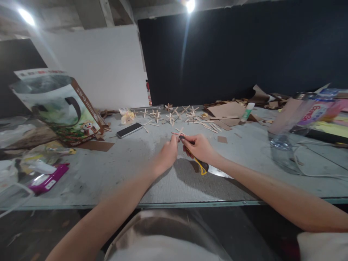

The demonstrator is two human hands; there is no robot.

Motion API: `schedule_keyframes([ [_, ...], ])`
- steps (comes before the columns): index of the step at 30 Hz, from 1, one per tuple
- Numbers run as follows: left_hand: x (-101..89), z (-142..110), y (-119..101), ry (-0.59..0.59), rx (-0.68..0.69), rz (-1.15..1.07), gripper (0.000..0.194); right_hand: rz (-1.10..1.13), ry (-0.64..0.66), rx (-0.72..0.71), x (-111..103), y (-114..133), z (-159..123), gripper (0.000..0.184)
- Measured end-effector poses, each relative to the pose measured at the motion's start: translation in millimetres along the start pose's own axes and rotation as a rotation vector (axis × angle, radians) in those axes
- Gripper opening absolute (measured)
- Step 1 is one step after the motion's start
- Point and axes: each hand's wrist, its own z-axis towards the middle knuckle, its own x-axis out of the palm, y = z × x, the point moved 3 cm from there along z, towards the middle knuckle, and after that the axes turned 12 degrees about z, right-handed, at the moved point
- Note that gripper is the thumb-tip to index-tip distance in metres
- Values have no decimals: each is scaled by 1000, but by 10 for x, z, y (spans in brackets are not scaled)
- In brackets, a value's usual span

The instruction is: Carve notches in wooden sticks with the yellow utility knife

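My left hand (169, 151) is closed, pinching thin wooden sticks (181, 131) that cross above its fingertips. My right hand (201, 148) meets it at the middle of the table, wrapped round a yellow-and-black cutter-like tool (200, 165). The tool's dark tip touches or nearly touches the sticks; the fingers hide its exact contact. Beneath my right wrist lies a shiny metal blade (220, 173), partly covered by the forearm. Just beyond both hands, several star-shaped pieces of crossed wooden sticks (170, 118) stand among loose sticks (209, 125).
A phone (129, 130) and a large printed bag (65, 108) are on the left, with a purple item (49, 178) nearer. Cardboard pieces (227, 109), a glue stick (247, 112) and a clear plastic bottle (282, 145) lie to the right. A white cable (312, 175) runs along the right.
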Motion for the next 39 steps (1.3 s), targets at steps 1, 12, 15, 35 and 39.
schedule_keyframes([
  [1, -9, -7, 16, 13, 8, 27, 24, 7, 3, 3, 1, -6, 1, 50],
  [12, 103, 34, -19, -69, -59, 19, 20, 41, -33, 0, 50, -100, 7, 42],
  [15, 53, 15, 10, -52, -2, 18, 26, 51, -27, 9, 32, -80, 8, 42],
  [35, -13, 14, -35, -45, 35, 2, 30, 280, -51, 169, -3, 32, -6, 34],
  [39, 38, 41, -44, -79, 40, 3, 25, 330, -68, 180, 33, 26, -13, 39],
])
